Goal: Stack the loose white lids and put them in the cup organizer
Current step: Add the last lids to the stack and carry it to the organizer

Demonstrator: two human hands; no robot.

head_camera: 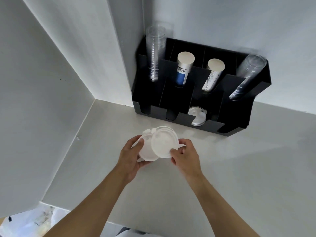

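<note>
Both hands hold white plastic lids above the counter, in front of the black cup organizer (213,124). My left hand (130,155) grips a lid or small stack of lids (147,152) at its left edge. My right hand (185,155) pinches a second white lid (163,142) by its right rim; this lid overlaps the left one. More lid rims show behind them. Another white lid (196,115) leans in the organizer's third front slot.
The organizer stands in the counter's back corner against the white walls. It holds two stacks of clear cups (155,52) (246,76) and two stacks of paper cups (183,69) (212,74). The white counter (239,168) stretches right. A plastic bag (34,221) lies below the counter edge.
</note>
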